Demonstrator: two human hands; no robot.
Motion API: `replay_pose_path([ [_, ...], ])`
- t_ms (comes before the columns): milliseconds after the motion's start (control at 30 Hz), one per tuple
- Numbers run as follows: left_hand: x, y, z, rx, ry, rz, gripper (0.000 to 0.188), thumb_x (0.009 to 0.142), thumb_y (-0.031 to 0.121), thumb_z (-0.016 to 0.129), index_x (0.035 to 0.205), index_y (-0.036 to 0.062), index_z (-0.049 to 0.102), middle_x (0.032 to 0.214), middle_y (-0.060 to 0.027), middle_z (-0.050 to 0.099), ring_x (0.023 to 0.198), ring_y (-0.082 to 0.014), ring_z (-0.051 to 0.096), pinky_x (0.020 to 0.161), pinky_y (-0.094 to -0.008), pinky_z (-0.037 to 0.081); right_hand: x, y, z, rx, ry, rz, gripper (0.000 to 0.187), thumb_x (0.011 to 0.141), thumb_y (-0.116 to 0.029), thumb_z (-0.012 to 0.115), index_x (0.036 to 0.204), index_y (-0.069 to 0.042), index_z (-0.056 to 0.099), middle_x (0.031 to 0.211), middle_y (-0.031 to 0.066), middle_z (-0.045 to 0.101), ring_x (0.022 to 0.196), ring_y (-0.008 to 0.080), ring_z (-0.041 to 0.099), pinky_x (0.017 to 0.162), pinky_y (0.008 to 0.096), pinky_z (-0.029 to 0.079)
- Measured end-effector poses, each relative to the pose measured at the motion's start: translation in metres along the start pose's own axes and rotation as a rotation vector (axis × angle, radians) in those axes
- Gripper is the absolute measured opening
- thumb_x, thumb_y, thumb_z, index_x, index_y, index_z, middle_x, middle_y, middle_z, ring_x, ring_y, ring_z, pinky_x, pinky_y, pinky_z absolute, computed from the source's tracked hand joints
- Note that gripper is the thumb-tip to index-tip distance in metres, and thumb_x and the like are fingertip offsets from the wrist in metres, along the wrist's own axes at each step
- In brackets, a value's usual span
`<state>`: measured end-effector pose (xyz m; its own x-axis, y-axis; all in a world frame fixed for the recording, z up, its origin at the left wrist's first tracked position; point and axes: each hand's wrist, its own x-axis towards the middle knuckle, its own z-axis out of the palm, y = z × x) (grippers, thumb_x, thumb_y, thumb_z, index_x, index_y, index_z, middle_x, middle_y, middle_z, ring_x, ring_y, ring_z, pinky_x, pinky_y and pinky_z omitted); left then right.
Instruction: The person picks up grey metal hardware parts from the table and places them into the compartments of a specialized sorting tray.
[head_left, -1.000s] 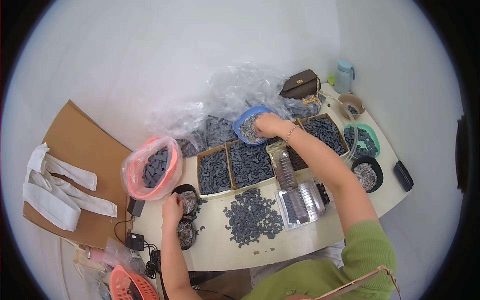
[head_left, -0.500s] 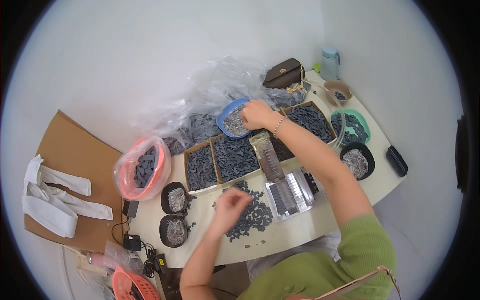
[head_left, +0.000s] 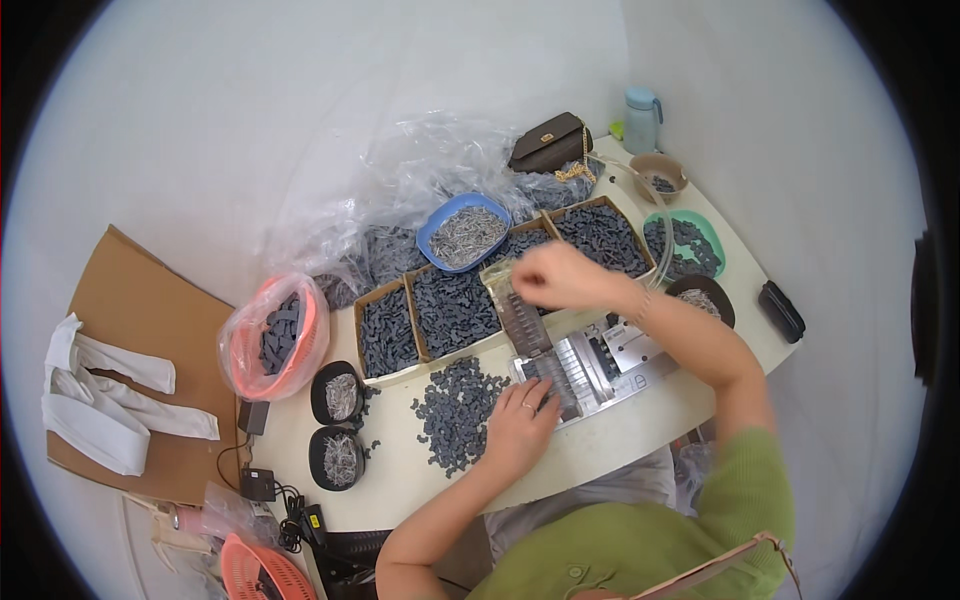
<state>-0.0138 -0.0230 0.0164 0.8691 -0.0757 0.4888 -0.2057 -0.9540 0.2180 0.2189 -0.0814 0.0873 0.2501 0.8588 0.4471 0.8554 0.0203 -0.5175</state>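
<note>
My left hand (head_left: 522, 428), a ring on one finger, has its fingers stretched over the near left edge of a silver metal fixture (head_left: 592, 368) with rows of slots. My right hand (head_left: 556, 276) is closed above a ribbed, translucent tray (head_left: 522, 322) that runs back from the fixture; what its fingers hold, if anything, is hidden. Just behind that hand, a blue dish (head_left: 465, 232) full of thin metal pins rests by the boxes. A loose pile of small dark grey plastic pieces (head_left: 455, 412) lies to the left of my left hand.
Cardboard boxes (head_left: 412, 318) of dark pieces line the table's middle. Two black bowls of pins (head_left: 340, 456) stand left, beside a pink basket (head_left: 270, 335). On the right are a green dish (head_left: 690, 245), another dark bowl (head_left: 703, 297), a clear hose (head_left: 668, 225) and a black case (head_left: 781, 311).
My right hand has come back from the blue dish to above the ribbed tray. My left hand has moved right, from over the loose pieces onto the fixture's edge.
</note>
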Motion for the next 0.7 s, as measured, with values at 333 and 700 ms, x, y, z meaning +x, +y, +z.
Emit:
replay_pose_path([
  [333, -0.014, 0.001, -0.006, 0.103, -0.252, -0.126, 0.067, 0.086, 0.032, 0.060, 0.134, -0.0095, 0.039, 0.143, -0.0250, 0.036, 0.134, -0.0383, 0.033, 0.107, -0.0478, 0.029, -0.097, -0.039, 0.051, -0.433, -0.116, -0.225, 0.013, 0.072, -0.011, 0.058, 0.079, -0.001, 0.062, 0.077, 0.0084, 0.056, 0.075, 0.0246, 0.060, 0.062, 0.0368, 0.052],
  [700, 0.001, -0.006, -0.001, -0.010, -0.207, -0.217, 0.067, 0.087, 0.034, 0.059, 0.132, -0.0111, 0.040, 0.143, -0.0268, 0.031, 0.132, -0.0415, 0.030, 0.108, -0.0504, 0.024, -0.118, -0.052, 0.044, -0.464, -0.037, -0.113, 0.037, 0.073, -0.016, 0.064, 0.106, 0.002, 0.062, 0.099, 0.0085, 0.058, 0.091, 0.0236, 0.053, 0.079, 0.0355, 0.044],
])
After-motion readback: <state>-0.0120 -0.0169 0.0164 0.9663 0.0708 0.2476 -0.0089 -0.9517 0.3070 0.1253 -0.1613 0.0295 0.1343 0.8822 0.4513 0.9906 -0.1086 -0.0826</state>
